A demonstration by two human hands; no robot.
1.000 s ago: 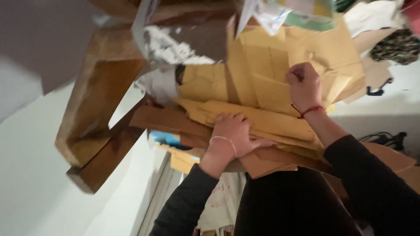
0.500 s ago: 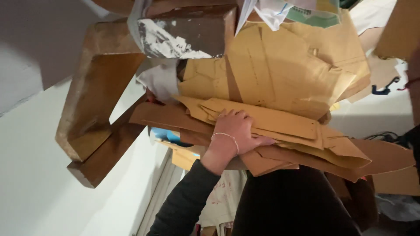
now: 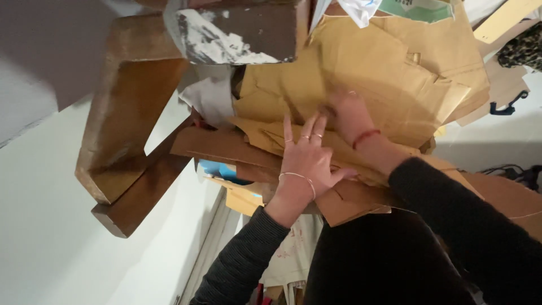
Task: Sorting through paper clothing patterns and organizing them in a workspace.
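Head view: a heap of brown card pattern pieces [image 3: 361,73] lay stacked before the person.
Left hand [image 3: 307,161]: fingers spread flat, pressing the lower sheets [image 3: 226,144], gripping nothing.
Right hand [image 3: 347,116]: blurred on the upper sheets; its grip could not be told.
Risk: the loose sheets probably could slide off if pressure shifted.
Nearby: a wooden frame [image 3: 130,124] beside the heap.

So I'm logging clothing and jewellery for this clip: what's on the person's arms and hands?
Both arms wear dark long sleeves, the left finely ribbed. The left hand has thin rings on its fingers and a slim bangle at the wrist. The right hand, blurred, has a red cord bracelet.
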